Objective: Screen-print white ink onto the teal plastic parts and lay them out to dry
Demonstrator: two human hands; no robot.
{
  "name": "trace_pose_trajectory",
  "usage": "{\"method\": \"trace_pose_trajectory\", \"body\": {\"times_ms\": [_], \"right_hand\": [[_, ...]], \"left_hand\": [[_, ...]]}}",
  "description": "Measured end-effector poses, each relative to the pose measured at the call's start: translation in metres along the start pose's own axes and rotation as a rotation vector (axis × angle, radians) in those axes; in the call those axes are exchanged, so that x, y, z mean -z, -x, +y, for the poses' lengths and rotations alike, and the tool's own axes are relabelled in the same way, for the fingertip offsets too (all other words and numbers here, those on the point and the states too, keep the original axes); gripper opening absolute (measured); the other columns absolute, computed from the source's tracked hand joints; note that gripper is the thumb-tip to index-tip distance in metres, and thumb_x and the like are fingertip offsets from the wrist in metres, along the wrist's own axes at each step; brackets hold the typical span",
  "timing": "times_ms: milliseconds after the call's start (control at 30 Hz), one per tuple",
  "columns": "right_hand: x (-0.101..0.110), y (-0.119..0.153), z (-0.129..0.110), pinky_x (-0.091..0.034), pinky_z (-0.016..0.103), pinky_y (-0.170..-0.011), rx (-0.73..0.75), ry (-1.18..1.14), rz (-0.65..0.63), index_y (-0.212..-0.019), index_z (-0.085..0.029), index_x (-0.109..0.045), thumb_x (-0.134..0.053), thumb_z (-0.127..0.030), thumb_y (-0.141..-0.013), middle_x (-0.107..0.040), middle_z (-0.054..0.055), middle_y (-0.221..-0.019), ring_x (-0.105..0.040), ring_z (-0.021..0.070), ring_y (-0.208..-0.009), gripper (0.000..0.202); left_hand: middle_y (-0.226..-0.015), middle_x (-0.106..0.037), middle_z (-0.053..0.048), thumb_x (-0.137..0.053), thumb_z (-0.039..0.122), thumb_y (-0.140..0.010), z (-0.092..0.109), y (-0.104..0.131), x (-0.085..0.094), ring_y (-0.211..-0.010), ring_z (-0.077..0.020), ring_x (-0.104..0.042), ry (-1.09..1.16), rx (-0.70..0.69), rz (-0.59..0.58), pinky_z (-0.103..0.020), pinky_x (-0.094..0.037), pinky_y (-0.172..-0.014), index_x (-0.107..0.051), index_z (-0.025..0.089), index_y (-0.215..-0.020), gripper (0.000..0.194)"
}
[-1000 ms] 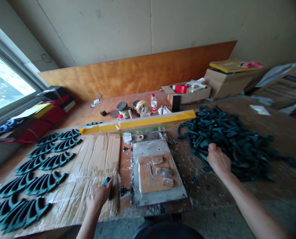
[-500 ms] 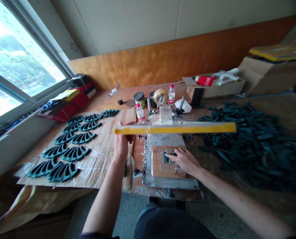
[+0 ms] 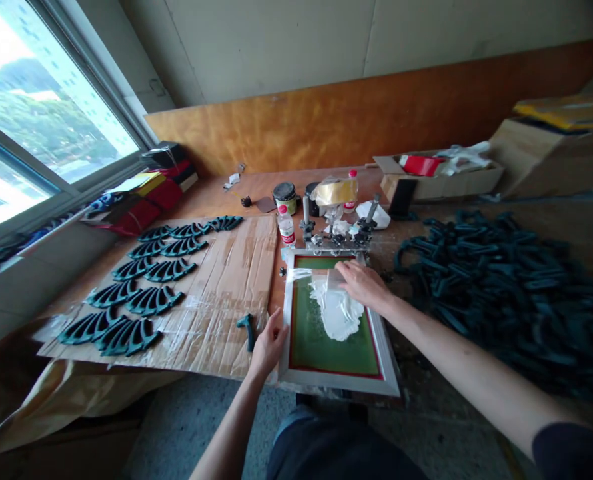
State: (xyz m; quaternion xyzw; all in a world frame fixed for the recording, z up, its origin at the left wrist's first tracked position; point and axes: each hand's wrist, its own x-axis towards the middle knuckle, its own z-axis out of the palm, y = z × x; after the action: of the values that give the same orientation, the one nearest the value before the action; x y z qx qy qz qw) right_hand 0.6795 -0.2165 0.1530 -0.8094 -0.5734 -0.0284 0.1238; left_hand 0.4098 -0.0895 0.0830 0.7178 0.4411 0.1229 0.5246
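Observation:
A screen printing frame [image 3: 289, 313] lies flat before me, its green mesh [image 3: 311, 350] bordered in red. White ink [image 3: 340, 317] is spread over the mesh's middle and upper part. My right hand [image 3: 364, 285] is closed on a squeegee [image 3: 326, 277] at the upper end of the ink. At the frame's left edge, my left hand [image 3: 270, 340] has its fingers bent against the rail and appears to grip it. Just left of that hand, a single dark green curved plastic part [image 3: 247, 329] rests on the cardboard [image 3: 221, 293].
Rows of similar green parts [image 3: 151, 300] lie on the cardboard's left side. A heap of them [image 3: 491, 293] covers the table at right. Behind the frame stand a hinge clamp [image 3: 366, 230], a bottle [image 3: 286, 227], a tin [image 3: 285, 198] and an open carton [image 3: 441, 183].
The frame has come down from raised to flat, covering the wooden base. My left hand has lowered with it. My right hand has left the green part on the base and now holds the squeegee.

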Motion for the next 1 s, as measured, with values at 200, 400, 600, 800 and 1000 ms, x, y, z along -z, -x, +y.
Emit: {"method": "trace_pose_trajectory", "body": {"times_ms": [200, 400, 600, 800, 1000], "right_hand": [[-0.015, 0.058, -0.009, -0.043, 0.030, -0.077, 0.338, -0.080, -0.111, -0.082, -0.018, -0.063, -0.042, -0.003, -0.083, -0.064, 0.007, -0.084, -0.055, 0.0202, -0.086, 0.026], [-0.004, 0.065, -0.002, -0.042, 0.030, -0.073, 0.396, -0.150, -0.155, -0.077, -0.020, -0.061, -0.045, -0.003, -0.081, -0.061, 0.004, -0.077, -0.054, 0.0195, -0.080, 0.023], [-0.026, 0.084, -0.013, -0.046, 0.033, -0.080, 0.463, -0.152, 0.022, -0.091, -0.017, -0.067, -0.041, -0.005, -0.086, -0.065, 0.009, -0.088, -0.056, 0.0219, -0.090, 0.029], [0.009, 0.027, -0.008, -0.047, 0.029, -0.081, 0.168, -0.215, -0.014, -0.129, -0.028, -0.057, -0.063, -0.023, -0.086, -0.065, 0.003, -0.101, -0.060, 0.0194, -0.093, 0.043], [0.059, -0.017, 0.042, -0.045, 0.029, -0.068, -0.201, -0.047, 0.250, -0.138, -0.028, -0.050, -0.055, -0.049, -0.091, -0.064, 0.006, -0.098, -0.062, 0.0203, -0.079, 0.052]], "left_hand": [[-0.065, -0.057, 0.003, -0.052, 0.047, -0.086, -0.009, -0.004, 0.002, -0.064, -0.0170, -0.056, -0.101, -0.082, -0.004, -0.025, -0.038, -0.063, -0.054, 0.022, -0.135, 0.055], [-0.065, -0.056, 0.003, -0.055, 0.046, -0.084, -0.009, -0.003, 0.001, -0.064, -0.0163, -0.055, -0.063, -0.079, 0.008, -0.025, -0.039, -0.064, -0.056, 0.020, -0.132, 0.055], [-0.062, -0.053, 0.005, -0.064, 0.049, -0.077, -0.005, -0.001, 0.000, -0.061, -0.0136, -0.052, 0.118, 0.030, 0.006, -0.023, -0.040, -0.060, -0.057, 0.020, -0.130, 0.061], [-0.065, -0.059, 0.003, -0.068, 0.057, -0.071, 0.018, 0.005, 0.011, -0.057, -0.0128, -0.053, 0.253, 0.042, -0.074, -0.021, -0.040, -0.053, -0.050, 0.018, -0.137, 0.079], [-0.076, -0.067, -0.004, -0.058, 0.065, -0.078, 0.089, 0.011, 0.038, -0.062, -0.0131, -0.058, 0.438, -0.064, -0.020, -0.023, -0.045, -0.056, -0.070, 0.014, -0.106, 0.060]]}}
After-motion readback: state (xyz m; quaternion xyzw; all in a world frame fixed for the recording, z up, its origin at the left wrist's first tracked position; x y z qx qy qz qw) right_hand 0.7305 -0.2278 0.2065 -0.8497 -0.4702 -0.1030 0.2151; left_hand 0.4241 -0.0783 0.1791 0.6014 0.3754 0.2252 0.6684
